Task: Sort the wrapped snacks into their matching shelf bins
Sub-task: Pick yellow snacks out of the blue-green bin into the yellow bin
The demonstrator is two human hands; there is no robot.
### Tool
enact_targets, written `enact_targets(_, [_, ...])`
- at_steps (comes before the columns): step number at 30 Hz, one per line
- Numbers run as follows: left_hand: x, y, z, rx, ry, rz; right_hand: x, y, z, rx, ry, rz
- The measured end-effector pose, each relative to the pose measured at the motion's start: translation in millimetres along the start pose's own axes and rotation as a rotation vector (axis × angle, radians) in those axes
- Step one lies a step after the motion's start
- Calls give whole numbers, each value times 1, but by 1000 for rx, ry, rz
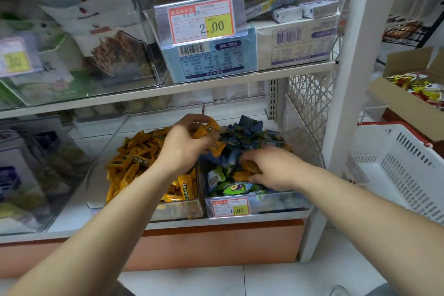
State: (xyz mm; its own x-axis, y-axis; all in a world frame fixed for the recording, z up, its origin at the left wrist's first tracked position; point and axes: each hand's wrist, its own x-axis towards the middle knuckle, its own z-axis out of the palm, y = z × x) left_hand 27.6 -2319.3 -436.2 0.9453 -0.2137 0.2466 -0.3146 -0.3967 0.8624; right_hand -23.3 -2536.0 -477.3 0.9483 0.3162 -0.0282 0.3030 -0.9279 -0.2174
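Two clear bins stand side by side on the lower shelf. The left bin is piled with orange wrapped snacks. The right bin holds blue and green wrapped snacks with a few orange ones mixed in. My left hand hovers over the divide between the bins and grips a bunch of orange wrapped snacks. My right hand reaches down into the right bin, its fingers curled round an orange wrapped snack among the green ones.
A price tag clips to the right bin's front. The shelf above carries clear bins with blue and white boxes. A white upright post stands at right, beside a white plastic basket and an open cardboard box of snacks.
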Motion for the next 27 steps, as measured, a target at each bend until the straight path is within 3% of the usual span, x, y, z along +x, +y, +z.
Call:
enact_targets(6, [-23, -7, -17, -260, 4, -172, -3, 3, -14, 137, 51, 75])
enact_targets(13, [-30, -6, -10, -325, -27, -216, -6, 1, -35, 645, 363, 210])
enact_targets(17, [-30, -2, 0, -346, 40, -200, 1, -14, -34, 862, 431, 224])
enact_targets(20, [-29, 1, 6, -420, 71, -172, 5, -34, -36, 1160, 430, 139])
enact_targets(24, [-30, 5, 19, -446, 129, -175, 14, -62, -30, 1178, 419, 74])
enact_targets(27, [-30, 8, 18, -442, 130, -153, 14, -62, -28, 1118, 268, 63])
